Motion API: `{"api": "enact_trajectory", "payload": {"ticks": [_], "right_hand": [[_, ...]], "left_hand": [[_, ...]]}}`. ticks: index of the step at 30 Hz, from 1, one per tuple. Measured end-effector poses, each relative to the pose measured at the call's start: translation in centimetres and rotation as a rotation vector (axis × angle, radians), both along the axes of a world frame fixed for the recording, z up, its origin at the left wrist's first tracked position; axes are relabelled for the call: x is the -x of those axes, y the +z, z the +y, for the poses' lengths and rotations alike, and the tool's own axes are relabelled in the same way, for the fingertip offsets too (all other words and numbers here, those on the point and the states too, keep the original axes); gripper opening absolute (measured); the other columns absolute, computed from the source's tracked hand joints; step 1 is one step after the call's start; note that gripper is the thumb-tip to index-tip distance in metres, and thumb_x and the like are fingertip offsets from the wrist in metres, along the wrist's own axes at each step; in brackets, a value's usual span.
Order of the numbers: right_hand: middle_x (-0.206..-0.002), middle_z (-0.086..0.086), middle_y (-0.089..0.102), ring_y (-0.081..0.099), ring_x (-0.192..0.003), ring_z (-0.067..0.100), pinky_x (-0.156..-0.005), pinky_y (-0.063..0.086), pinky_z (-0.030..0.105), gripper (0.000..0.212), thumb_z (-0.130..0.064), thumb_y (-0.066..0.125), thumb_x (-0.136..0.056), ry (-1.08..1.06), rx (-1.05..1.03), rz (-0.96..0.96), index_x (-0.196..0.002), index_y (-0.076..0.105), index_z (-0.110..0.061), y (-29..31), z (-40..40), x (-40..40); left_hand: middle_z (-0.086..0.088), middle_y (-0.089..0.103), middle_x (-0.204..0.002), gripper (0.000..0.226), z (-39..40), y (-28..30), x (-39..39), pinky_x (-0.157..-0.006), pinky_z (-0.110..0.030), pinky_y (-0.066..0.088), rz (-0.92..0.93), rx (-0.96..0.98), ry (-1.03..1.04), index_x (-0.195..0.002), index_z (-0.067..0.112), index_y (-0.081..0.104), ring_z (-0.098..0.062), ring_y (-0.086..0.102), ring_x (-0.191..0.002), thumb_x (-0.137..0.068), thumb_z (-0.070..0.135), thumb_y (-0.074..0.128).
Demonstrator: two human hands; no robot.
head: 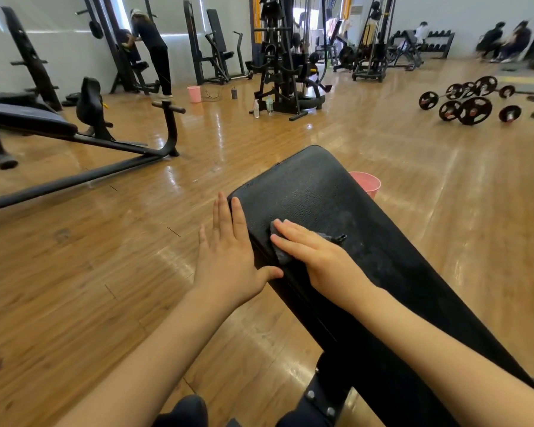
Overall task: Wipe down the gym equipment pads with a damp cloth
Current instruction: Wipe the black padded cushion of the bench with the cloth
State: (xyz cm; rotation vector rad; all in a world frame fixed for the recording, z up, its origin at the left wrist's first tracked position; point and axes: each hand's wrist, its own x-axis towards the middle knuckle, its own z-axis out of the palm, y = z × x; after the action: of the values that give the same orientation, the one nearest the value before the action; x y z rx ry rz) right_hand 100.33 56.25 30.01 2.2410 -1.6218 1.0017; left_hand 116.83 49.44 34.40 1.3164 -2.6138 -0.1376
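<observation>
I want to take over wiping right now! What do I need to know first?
Right hand: flat, fingers straight, pressing the dark grey cloth onto the black bench pad, near its left edge.
Left hand: open, resting against the pad's left side, thumb on the edge, steadying it.
Pink bucket: on the floor beyond the pad's far right side.
Done: streaks around the cloth suggest the middle has been wiped.
Left: probably the far end, the near end and the sides. How damp the cloth is cannot be told.
</observation>
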Motion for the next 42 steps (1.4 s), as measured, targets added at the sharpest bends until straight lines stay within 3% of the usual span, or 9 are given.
{"api": "enact_trajectory", "payload": {"ticks": [9, 14, 22, 28, 30, 33, 35, 37, 42], "right_hand": [[-0.138, 0.006, 0.045, 0.038, -0.131, 0.022, -0.108, 0.017, 0.007, 0.063, 0.025, 0.043, -0.073, -0.338, -0.04, -0.209, -0.128, 0.054, -0.004, 0.1, -2.4, 7.9], [-0.142, 0.011, 0.042, 0.041, -0.13, 0.026, -0.1, 0.02, 0.01, 0.063, 0.023, 0.038, -0.077, -0.538, -0.119, -0.291, -0.132, 0.049, -0.004, 0.5, -3.3, 12.8], [-0.146, 0.007, 0.038, 0.034, -0.135, 0.022, -0.107, 0.022, 0.024, 0.046, -0.004, 0.051, -0.092, -0.56, -0.116, -0.389, -0.137, 0.043, -0.009, 0.4, -4.0, 11.7], [-0.14, -0.006, 0.037, 0.03, -0.129, 0.005, -0.102, 0.015, 0.006, 0.048, 0.005, 0.052, -0.088, -0.55, -0.088, -0.465, -0.134, 0.047, -0.008, -2.0, -0.7, 10.3], [-0.137, -0.004, 0.041, 0.033, -0.128, 0.007, -0.1, 0.017, 0.005, 0.048, 0.009, 0.051, -0.087, -0.533, -0.121, -0.471, -0.132, 0.049, -0.006, -1.8, 0.0, 10.6], [-0.131, 0.012, 0.055, 0.047, -0.125, 0.025, -0.1, 0.029, 0.017, 0.042, 0.01, 0.049, -0.087, -0.59, -0.132, -0.507, -0.126, 0.055, -0.004, 0.1, -0.6, 12.2], [-0.128, 0.014, 0.057, 0.049, -0.121, 0.03, -0.1, 0.035, 0.03, 0.039, 0.004, 0.048, -0.09, -0.643, -0.143, -0.535, -0.127, 0.056, -0.007, 1.2, -1.7, 12.8], [-0.133, 0.013, 0.053, 0.045, -0.125, 0.03, -0.103, 0.033, 0.033, 0.04, 0.0, 0.047, -0.092, -0.662, -0.185, -0.571, -0.13, 0.053, -0.008, 1.4, -3.0, 12.6], [-0.146, 0.01, 0.037, 0.033, -0.136, 0.023, -0.104, 0.017, 0.014, 0.044, 0.005, 0.047, -0.09, -0.673, -0.143, -0.592, -0.134, 0.047, -0.004, 0.3, -2.9, 9.5]], "left_hand": [[-0.017, -0.041, -0.147, 0.13, 0.4, 0.1, 0.2, -0.117, -0.046, -0.001, -0.016, 0.003, 0.024, -0.141, 0.004, -0.033, -0.026, -0.02, -0.145, -0.074, 0.07, 0.058], [-0.016, -0.043, -0.145, 0.13, 0.4, 0.2, 0.2, -0.116, -0.046, -0.003, -0.027, -0.007, 0.024, -0.138, 0.004, -0.036, -0.027, -0.02, -0.145, -0.075, 0.071, 0.056], [-0.017, -0.043, -0.146, 0.129, 0.2, 0.0, 0.2, -0.116, -0.047, -0.003, -0.04, -0.008, 0.02, -0.136, 0.004, -0.038, -0.028, -0.023, -0.144, -0.076, 0.071, 0.054], [-0.018, -0.037, -0.149, 0.129, 0.6, 0.4, 0.2, -0.116, -0.048, 0.001, -0.056, -0.008, 0.031, -0.14, 0.002, -0.033, -0.029, -0.022, -0.144, -0.077, 0.07, 0.056], [-0.018, -0.036, -0.15, 0.128, 0.7, 0.5, 0.3, -0.116, -0.049, 0.002, -0.058, -0.007, 0.034, -0.141, 0.002, -0.032, -0.029, -0.022, -0.144, -0.077, 0.07, 0.056], [-0.018, -0.036, -0.15, 0.128, 0.9, 0.8, 0.3, -0.116, -0.05, 0.001, -0.074, -0.004, 0.043, -0.142, 0.002, -0.03, -0.029, -0.023, -0.144, -0.077, 0.07, 0.056], [-0.018, -0.038, -0.149, 0.126, 1.3, 0.8, 0.3, -0.116, -0.05, 0.0, -0.078, -0.003, 0.038, -0.143, 0.001, -0.028, -0.029, -0.025, -0.143, -0.078, 0.07, 0.055], [-0.018, -0.039, -0.148, 0.128, 2.1, 0.4, 0.4, -0.117, -0.049, -0.002, -0.076, -0.01, 0.008, -0.143, 0.001, -0.028, -0.031, -0.028, -0.141, -0.076, 0.073, 0.055], [-0.022, -0.043, -0.144, 0.137, 3.2, -0.6, 1.0, -0.116, -0.044, -0.008, -0.06, -0.024, -0.015, -0.14, -0.002, -0.03, -0.036, -0.034, -0.137, -0.071, 0.075, 0.058]]}}
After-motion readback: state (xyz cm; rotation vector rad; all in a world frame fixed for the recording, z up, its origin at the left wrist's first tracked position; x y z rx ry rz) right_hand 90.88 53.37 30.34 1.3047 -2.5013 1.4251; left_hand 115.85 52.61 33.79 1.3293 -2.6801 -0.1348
